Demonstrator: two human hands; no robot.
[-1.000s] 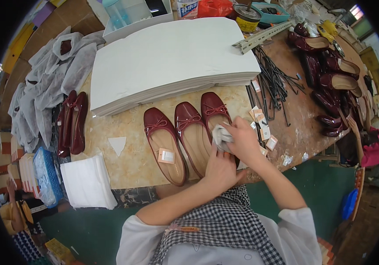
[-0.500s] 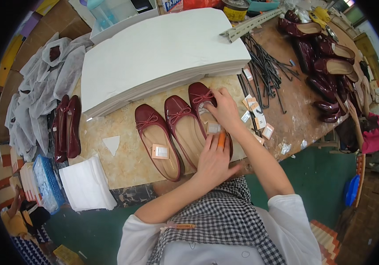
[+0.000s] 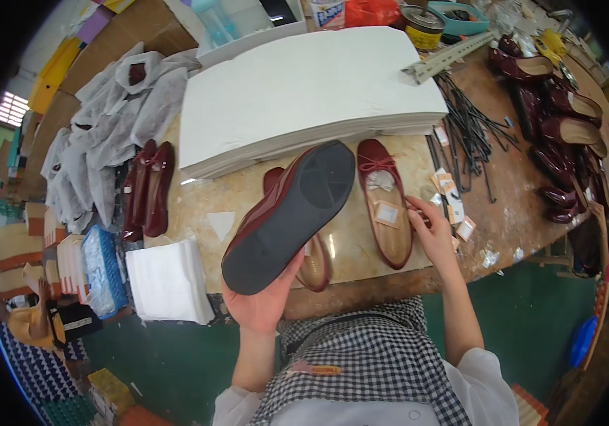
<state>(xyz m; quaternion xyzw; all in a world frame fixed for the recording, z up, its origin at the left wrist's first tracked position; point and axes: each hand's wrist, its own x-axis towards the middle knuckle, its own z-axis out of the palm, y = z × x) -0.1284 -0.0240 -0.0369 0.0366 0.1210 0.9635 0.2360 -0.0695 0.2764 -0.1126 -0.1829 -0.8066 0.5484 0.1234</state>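
Observation:
My left hand [image 3: 260, 304] grips a dark red ballet flat [image 3: 258, 213] by its heel end, tilted so that its black sole faces up. Behind it, mostly covered, another dark red flat [image 3: 315, 270] lies on the table. To the right stands a bow-trimmed flat [image 3: 398, 238], upright, with crumpled paper in its toe and a tag [image 3: 387, 214] on its insole. My right hand [image 3: 428, 226] is beside that flat's right rim, fingers bent and slightly apart; whether a fingertip touches the rim is hard to see.
A thick stack of white sheets [image 3: 304, 82] lies behind the shoes. Black rods [image 3: 471, 128] and loose tags [image 3: 448, 188] are to the right, more glossy flats [image 3: 567, 131] beyond. At left are a pair of flats [image 3: 156, 188], wrapped shoes [image 3: 98, 142] and white tissue [image 3: 166, 280].
My left hand has lifted the middle flat and turned its sole up. My right hand has come back from the right flat's toe to its side. The whole view has shifted.

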